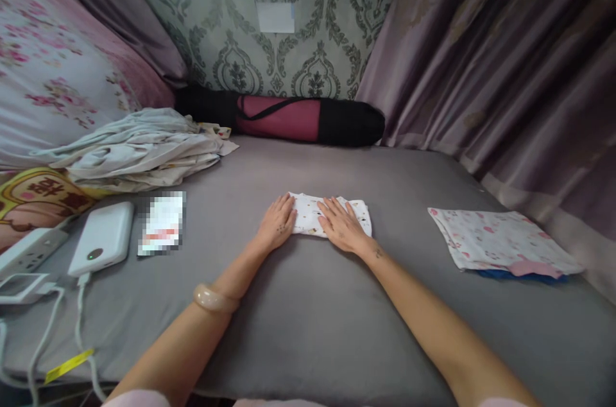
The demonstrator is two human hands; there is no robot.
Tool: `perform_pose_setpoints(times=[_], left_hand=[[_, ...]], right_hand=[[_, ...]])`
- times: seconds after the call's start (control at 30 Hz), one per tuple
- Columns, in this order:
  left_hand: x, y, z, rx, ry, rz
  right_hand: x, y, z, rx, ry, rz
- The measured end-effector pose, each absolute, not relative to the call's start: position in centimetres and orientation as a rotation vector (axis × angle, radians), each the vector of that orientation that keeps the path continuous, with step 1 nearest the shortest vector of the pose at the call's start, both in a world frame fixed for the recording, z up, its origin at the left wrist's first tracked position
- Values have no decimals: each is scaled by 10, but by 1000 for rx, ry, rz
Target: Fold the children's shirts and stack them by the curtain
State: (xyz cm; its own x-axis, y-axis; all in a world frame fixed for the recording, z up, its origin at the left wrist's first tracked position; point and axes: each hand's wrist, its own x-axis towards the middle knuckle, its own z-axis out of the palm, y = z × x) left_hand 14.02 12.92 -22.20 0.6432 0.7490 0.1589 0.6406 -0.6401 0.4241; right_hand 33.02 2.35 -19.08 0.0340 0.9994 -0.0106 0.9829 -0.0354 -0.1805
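Note:
A small folded white cloth point(359, 209) with tiny prints lies on the grey bed sheet point(308, 317) in the middle. My left hand point(278, 222) rests flat on its left end, fingers stretched out. My right hand point(342, 225) lies flat across its middle, fingers spread, pressing it down. A pale bangle point(215, 298) sits on my left forearm.
A folded stack of pink-printed cloths point(500, 240) lies at the right. A heap of crumpled pale clothes point(139, 149) sits at the back left. A white power bank point(102, 237), a power strip point(29, 251), cables and a small packet point(162, 223) lie at the left. A dark rolled bag point(298, 117) lines the wall.

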Motion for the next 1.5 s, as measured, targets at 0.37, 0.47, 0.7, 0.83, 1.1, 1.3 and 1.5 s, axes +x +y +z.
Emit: perform_pose_setpoints(times=[0.37,0.47,0.7,0.83,1.1,1.3,1.5], left_hand=[[139,139,-223,2254,1035,734],[138,139,-220,2154,1078,739],[135,139,-211,1860,1146,857],[134,139,-209,1760,1140,961],[136,137,-205,1659,1144,1016],[137,139,-210,1703,1133,988],[136,135,-204,1943,1184,882]], right_hand=[[283,55,-186,-2014,-2118,139],[281,55,-196,-2014,-2121,114],[286,59,-190,-2052,-2132,239],[273,68,-179,-2059,-2096,253],[239,88,-198,-2068,-2048,115],[239,90,-201,-2066,-2030,155],[264,73,-181,-1912,-1991,312]])
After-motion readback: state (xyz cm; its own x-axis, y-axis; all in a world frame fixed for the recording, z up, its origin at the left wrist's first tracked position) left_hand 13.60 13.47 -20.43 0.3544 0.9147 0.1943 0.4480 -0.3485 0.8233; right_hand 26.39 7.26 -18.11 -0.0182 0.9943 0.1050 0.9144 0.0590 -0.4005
